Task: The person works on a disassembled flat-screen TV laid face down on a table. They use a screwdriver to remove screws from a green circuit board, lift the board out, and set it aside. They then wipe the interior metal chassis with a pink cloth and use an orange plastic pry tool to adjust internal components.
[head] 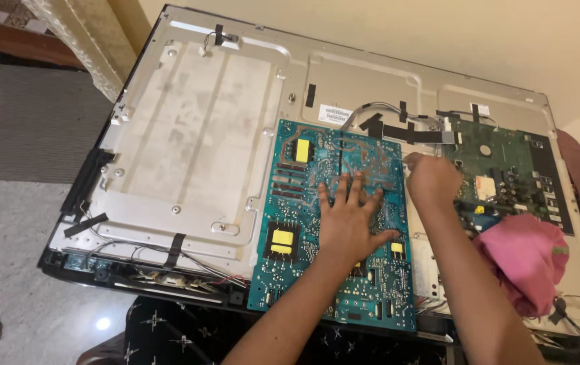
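Left hand (350, 226): fingers spread, palm flat on the blue board (334, 223), pinning it to the panel (195, 135). Right hand (432, 179): fingers curled together at the board's 2 o'clock corner, apparently pinching a connector or screw; can't tell which, it's hidden. Looks like the board-freeing step; next move likely needs a steady pull with the board held down. Both forearms reach in from 6 o'clock, wrists straight. Green board (506, 176) at 3 o'clock, pink cloth (523, 260) just below it.

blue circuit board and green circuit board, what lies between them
In the head view, the right hand sits in the gap between the large blue circuit board and the green circuit board, over bare metal back panel. The left hand presses flat on the blue board.
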